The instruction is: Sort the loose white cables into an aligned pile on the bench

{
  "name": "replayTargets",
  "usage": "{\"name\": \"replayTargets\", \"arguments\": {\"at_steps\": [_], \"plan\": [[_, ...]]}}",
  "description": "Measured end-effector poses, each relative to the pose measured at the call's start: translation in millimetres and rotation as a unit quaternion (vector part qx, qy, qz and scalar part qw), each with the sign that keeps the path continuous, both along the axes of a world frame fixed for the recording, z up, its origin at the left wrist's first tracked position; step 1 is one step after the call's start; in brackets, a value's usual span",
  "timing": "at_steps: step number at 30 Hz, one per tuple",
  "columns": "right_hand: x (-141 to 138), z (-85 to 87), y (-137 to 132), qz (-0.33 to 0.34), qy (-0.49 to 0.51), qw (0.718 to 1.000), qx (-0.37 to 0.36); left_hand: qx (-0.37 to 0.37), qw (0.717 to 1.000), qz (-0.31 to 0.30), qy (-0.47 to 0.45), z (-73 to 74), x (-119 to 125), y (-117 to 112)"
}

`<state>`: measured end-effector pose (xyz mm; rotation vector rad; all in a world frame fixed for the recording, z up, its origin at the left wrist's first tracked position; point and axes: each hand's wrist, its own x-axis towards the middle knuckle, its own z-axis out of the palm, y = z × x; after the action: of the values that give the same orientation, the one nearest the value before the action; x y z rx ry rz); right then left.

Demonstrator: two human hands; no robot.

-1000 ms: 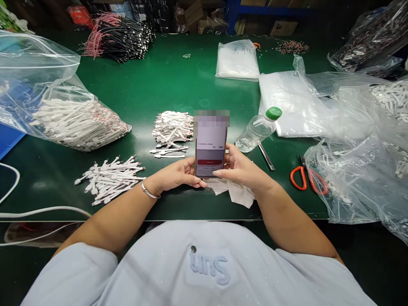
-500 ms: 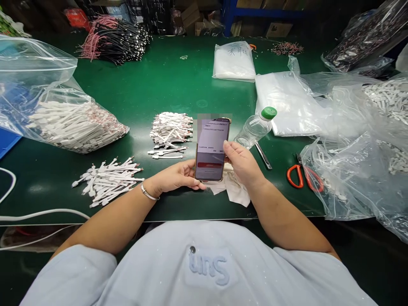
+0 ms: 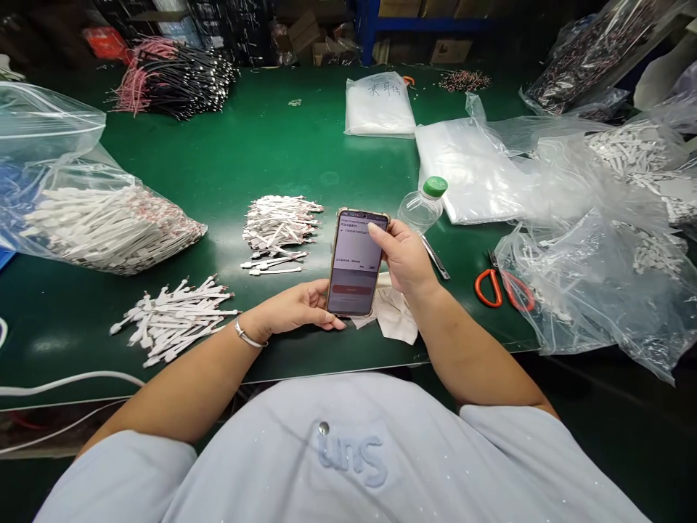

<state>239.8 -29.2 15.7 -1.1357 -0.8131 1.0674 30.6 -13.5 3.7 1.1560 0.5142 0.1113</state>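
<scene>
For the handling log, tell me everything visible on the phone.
A smartphone with a thin gold-toned rim, held above the green bench, screen up toward the wearer, top leaning slightly right. The lit screen shows small, unreadable text and a red button low down. The left hand supports its lower edge; the right hand's thumb touches the screen's upper right.

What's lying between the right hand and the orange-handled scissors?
In the head view, a slim metal tool lies between the right hand and the orange-handled scissors.
</scene>
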Motion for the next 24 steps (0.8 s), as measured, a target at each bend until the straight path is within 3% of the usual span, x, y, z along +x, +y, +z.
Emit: {"name": "replayTargets", "arguments": {"at_steps": [8, 18, 24], "plan": [[2, 1.8, -4, 0.026, -0.032, 0.999, -0.001, -0.003, 1.000, -0.003, -0.009, -4.1, -1, 1], [11, 3.1, -18, 0.177, -0.042, 0.983, -0.005, -0.026, 0.999, 0.029, -0.018, -0.9, -3, 2], [10, 1.4, -20, 0.190, -0.045, 0.981, -0.003, -0.032, 0.998, 0.035, -0.034, -2.4, -4, 2]]}}
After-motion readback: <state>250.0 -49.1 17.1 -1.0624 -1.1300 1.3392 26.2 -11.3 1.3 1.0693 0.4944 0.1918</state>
